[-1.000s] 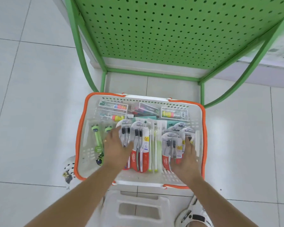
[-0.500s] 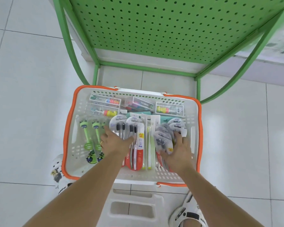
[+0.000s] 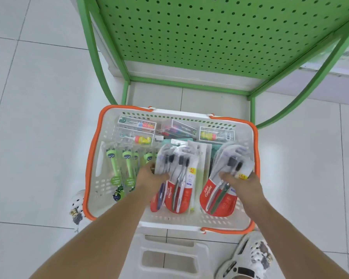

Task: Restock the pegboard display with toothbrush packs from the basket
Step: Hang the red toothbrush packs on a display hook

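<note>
The green pegboard display (image 3: pixel 220 33) fills the top of the view, and every part of it that shows is bare — no hooks and no hanging packs can be seen, though its upper reaches lie outside the frame. By that evidence the restocking has scarcely begun, and nearly all of it is left.

Below the pegboard, on the white tiled floor (image 3: pixel 38 117), stands the white basket with an orange rim (image 3: pixel 93 158), still well filled. Along its far wall lie boxed toothbrushes (image 3: pixel 137 124); on its left side lie green cartoon-headed children's toothbrush packs (image 3: pixel 117 170); in the middle and on the right lie stacks of red-and-white Colgate toothbrush packs.

The left hand (image 3: pixel 149 178) grips the middle stack of Colgate packs (image 3: pixel 177 182), thumb across the front and fingers curled behind its left edge. The right hand (image 3: pixel 242 182) holds the right stack of Colgate packs (image 3: pixel 222 190) in the same way, thumb on the face and fingers wrapped round the right edge. Both stacks appear tilted up off the basket floor, but their lower ends are still inside the basket — so this looks like the pick-up step, with lifting, carrying and hanging yet to come.

Nearest the camera, a white step stool (image 3: pixel 173 256) sits just beside the basket's near wall, with a patterned shoe (image 3: pixel 250 258) to its right.
</note>
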